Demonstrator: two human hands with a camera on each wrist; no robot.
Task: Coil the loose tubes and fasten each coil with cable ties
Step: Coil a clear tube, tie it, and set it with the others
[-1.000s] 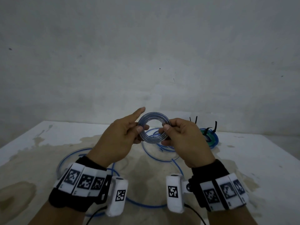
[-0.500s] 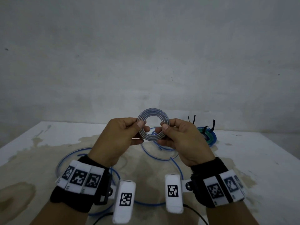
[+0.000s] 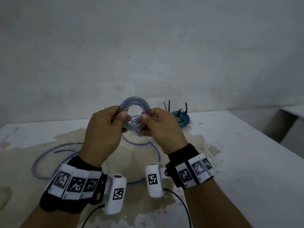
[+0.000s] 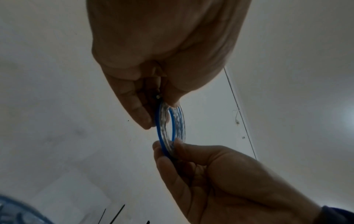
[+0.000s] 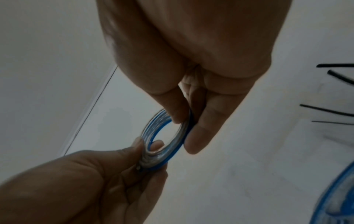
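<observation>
Two hands hold one small coil in the air above a wide white table, whose far edge meets the wall and whose right edge falls away beside a lower ledge. Open tabletop lies to the right; near the left, a loose tube sprawls in long blue loops under and between the wrists. At the far side, just right of the hands, a tied coil rests with black ties sticking up beside it. Left hand pinches the coil's left rim between thumb and fingers; right hand pinches its right rim likewise. Its top arc and centre hole stay uncovered.
</observation>
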